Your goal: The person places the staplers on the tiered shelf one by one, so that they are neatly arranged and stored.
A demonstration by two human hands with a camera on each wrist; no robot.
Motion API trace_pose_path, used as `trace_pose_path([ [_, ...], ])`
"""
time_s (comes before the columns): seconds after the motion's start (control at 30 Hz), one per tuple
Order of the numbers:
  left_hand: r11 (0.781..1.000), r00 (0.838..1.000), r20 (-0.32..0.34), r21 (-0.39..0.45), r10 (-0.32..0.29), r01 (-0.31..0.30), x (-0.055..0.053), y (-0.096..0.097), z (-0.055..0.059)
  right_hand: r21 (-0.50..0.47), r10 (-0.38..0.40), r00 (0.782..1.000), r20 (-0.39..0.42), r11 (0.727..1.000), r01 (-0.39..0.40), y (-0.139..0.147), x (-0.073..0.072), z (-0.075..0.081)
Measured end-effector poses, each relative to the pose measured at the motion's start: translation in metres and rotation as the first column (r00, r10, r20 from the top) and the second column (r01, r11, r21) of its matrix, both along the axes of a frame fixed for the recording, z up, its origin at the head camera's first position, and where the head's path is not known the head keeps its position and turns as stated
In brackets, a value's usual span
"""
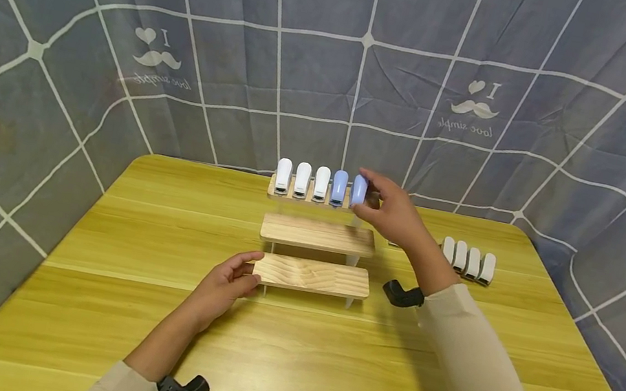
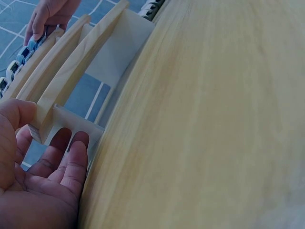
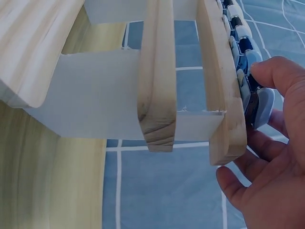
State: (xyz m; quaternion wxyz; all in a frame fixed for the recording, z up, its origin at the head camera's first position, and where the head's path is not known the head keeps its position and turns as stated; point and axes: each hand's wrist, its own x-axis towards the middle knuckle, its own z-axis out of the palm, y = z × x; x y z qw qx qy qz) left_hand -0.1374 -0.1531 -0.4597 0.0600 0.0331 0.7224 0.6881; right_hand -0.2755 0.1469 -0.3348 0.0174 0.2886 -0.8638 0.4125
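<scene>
A three-tier wooden stand (image 1: pixel 311 276) bears a row of small staplers on its top shelf: three white staplers (image 1: pixel 302 180) on the left, then a blue stapler (image 1: pixel 339 187). At the right end of that row my right hand (image 1: pixel 395 211) pinches another blue stapler (image 1: pixel 359 190), thumb and fingers on either side of it. In the right wrist view this end stapler (image 3: pixel 263 109) stands against the top shelf (image 3: pixel 228 129). My left hand (image 1: pixel 220 287) grips the left end of the bottom shelf, thumb at its edge (image 2: pixel 45 114) and fingers beneath, beside the white support (image 2: pixel 78 121).
Several white staplers (image 1: pixel 459 256) stand in a row on the table right of the stand, partly behind my right forearm. The middle shelf (image 1: pixel 319 234) is bare. A grey checked curtain (image 1: pixel 320 85) rises behind the wooden table (image 1: pixel 283 365).
</scene>
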Motion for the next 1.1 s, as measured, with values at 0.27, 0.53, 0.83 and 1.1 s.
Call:
trace_pose_path([
  [0.27, 1.0, 1.0, -0.007, -0.003, 0.01, -0.01, 0.0, 0.0, -0.001, -0.035, 0.036, 0.997, 0.069, 0.999, -0.033, 0.002, -0.001, -0.001],
  [0.53, 1.0, 1.0, -0.006, -0.006, 0.004, -0.004, 0.0, 0.0, 0.0, -0.009, 0.032, 0.999, 0.036, 0.999, -0.032, 0.005, -0.002, -0.001],
  [0.83, 1.0, 1.0, 0.001, 0.003, -0.008, 0.008, 0.0, -0.001, 0.0, 0.005, -0.001, 0.999, 0.045, 1.0, 0.001, 0.018, -0.003, -0.003],
  [1.1, 1.0, 1.0, 0.001, -0.005, -0.013, 0.013, 0.0, -0.002, 0.001, 0.041, -0.066, 0.992, 0.109, 0.997, 0.062, 0.05, -0.007, -0.016],
])
